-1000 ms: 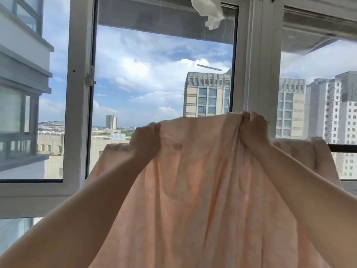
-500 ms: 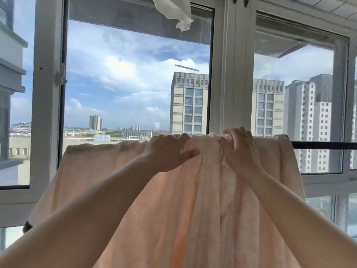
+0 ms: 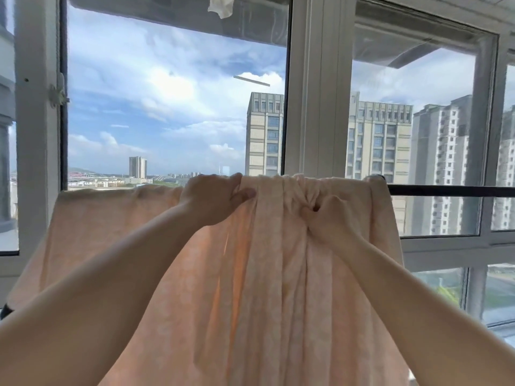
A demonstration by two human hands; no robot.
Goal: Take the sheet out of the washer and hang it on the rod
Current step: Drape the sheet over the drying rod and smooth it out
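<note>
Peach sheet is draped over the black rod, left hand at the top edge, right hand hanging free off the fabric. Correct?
Not quite: the head view shows the right hand gripping bunched folds of the sheet just below the rod. The left hand is at the top edge.

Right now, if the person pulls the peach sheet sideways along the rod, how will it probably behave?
The sheet is probably floppy: it hangs in soft folds and bunches between the left hand and right hand. It likely slides along the smooth dark rod yet gathers rather than moving flat. It looks thin, since light glows through it.
</note>
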